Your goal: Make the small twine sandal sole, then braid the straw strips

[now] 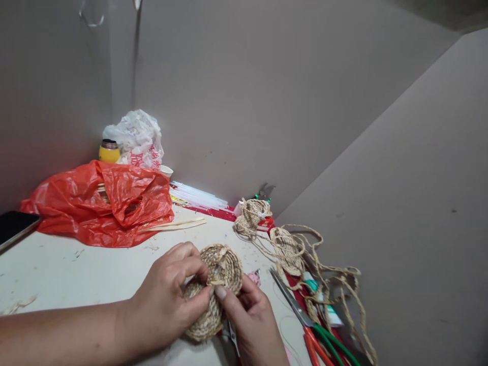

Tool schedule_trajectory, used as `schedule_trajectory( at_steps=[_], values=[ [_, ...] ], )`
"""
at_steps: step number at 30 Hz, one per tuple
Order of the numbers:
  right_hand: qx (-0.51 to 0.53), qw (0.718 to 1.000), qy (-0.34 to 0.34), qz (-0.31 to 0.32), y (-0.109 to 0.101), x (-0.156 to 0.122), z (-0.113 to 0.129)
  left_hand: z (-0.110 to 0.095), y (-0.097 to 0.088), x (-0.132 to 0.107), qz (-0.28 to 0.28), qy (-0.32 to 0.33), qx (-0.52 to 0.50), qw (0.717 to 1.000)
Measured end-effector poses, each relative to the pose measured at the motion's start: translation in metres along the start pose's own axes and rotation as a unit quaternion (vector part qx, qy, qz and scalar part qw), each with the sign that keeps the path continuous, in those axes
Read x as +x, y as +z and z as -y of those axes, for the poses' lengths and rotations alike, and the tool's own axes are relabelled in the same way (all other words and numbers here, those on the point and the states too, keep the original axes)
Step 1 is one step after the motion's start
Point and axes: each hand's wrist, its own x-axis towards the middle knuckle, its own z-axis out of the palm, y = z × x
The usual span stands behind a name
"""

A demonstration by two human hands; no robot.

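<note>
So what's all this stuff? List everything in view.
Coiled fibre piece: apparently one, beige, centre foreground
Oval fibre piece: one, beige, right
Braided fibre cord: count unclear, beige, right
Long scissors: apparently one, orange and green handles, right foreground
Metal tool: one, silvery, bottom centre, partly hidden
Plastic tube: one, white and green, under cord
Spread plastic bag: one, red, left
Crumpled plastic bag: one, white with red print, back left
Squat container: one, yellow, dark top, back left
Round cup: one, white, behind red bag
Thin sticks: several, whitish, table's back edge
Flat strips: several, pale, beside red bag
Phone-like slab: one, dark, left edge
Tabletop: one, white, below
Walls: several, grey, around
Left hand, right hand: two, bare, gripping coiled piece
</note>
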Motion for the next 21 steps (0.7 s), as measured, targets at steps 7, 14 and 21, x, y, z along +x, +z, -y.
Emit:
schedule_trajectory(
  at_steps=[7, 14, 21],
  values=[
    [0.025, 0.999, 0.02, 0.043, -0.008, 0.003, -0.007, -0.002, 0.001, -0.004, -0.009, 0.081, 0.077, 0.994],
    [0.135, 0.986, 0.075, 0.055, -0.001, 0.002, -0.002, -0.011, -0.001, -0.006, 0.016, 0.088, 0.092, 0.992],
    [0.163, 0.977, 0.118, 0.072, -0.004, 0.004, 0.001, -0.012, -0.006, -0.003, 0.029, 0.088, 0.067, 0.993]
  ],
)
